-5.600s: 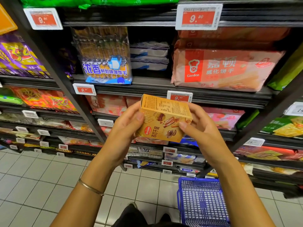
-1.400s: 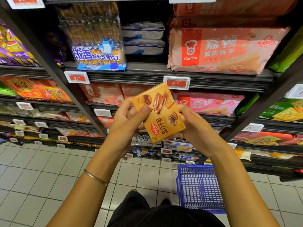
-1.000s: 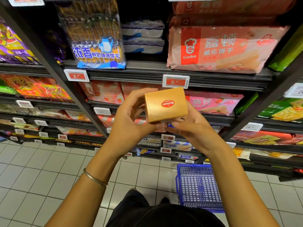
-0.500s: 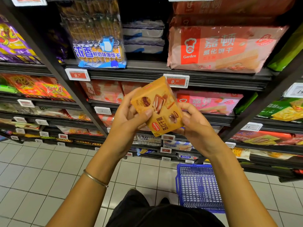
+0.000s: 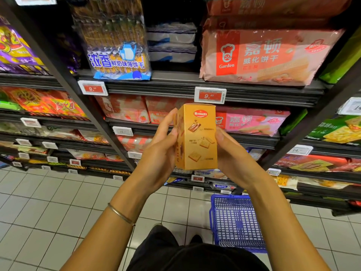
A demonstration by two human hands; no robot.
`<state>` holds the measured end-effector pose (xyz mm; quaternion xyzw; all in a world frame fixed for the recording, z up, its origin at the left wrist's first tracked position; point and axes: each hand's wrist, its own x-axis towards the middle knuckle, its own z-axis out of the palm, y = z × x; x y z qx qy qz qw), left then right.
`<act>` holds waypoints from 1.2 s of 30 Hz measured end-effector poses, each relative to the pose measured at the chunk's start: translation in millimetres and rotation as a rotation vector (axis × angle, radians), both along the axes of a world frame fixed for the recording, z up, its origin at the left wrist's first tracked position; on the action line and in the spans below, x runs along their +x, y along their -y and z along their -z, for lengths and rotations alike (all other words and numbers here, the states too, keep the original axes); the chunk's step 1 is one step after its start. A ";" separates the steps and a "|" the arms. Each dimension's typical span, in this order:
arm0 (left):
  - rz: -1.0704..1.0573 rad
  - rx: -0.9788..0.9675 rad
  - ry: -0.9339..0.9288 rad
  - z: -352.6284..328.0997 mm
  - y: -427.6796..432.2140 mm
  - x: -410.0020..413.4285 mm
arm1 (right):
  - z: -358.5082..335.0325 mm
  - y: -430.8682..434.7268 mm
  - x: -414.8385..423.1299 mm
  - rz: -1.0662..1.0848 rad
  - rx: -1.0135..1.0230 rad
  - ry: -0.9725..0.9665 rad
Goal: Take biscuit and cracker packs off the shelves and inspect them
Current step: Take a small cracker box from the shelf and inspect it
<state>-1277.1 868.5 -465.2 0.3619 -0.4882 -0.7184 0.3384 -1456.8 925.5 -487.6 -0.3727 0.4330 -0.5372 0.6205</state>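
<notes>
From the head camera, the person stands facing the biscuit shelves and holds an orange Roma box (image 5: 197, 137) upright at chest height, in front of the shelf edge. Its narrow side, printed with small cracker pictures, faces the camera.

The left hand (image 5: 160, 153) wraps the box's left side, its thumb lying up along the edge. The right hand (image 5: 232, 159) grips the right side with its thumb pressed on the front corner. The remaining fingers of both hands curl behind the box and are hidden there. A thin bracelet (image 5: 121, 214) circles the left wrist.

Just above the box, a red price tag (image 5: 210, 95) is clipped to the shelf rail. On that shelf lie a large salmon Garden wafer pack (image 5: 263, 57) and, to its left, a clear biscuit pack with a blue label (image 5: 117, 45). A pink Garden pack (image 5: 252, 122) sits behind the box, one shelf down.

A blue basket (image 5: 236, 222) stands on the tiled floor (image 5: 39, 212), below the right forearm.
</notes>
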 end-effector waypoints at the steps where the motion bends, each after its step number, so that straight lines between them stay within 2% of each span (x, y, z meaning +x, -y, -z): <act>1: 0.022 -0.023 0.034 -0.5 -1.1 -1.4 | 0.9 -0.2 0.4 -0.007 0.005 0.014; 3: 0.072 -0.081 0.100 -1.5 -2.8 -4.1 | 2.1 -0.2 1.2 -0.017 0.008 0.020; 10: 0.161 -0.115 0.115 -1.6 -0.8 -2.3 | 4.9 0.2 -2.8 0.023 -0.003 -0.014; 17: 0.149 -0.092 0.102 -3.2 -0.3 -0.6 | 9.5 2.1 -7.3 0.018 0.011 -0.091; 36: 0.188 -0.075 0.103 -2.0 1.2 -0.6 | 7.7 -0.2 -10.9 0.002 -0.008 -0.100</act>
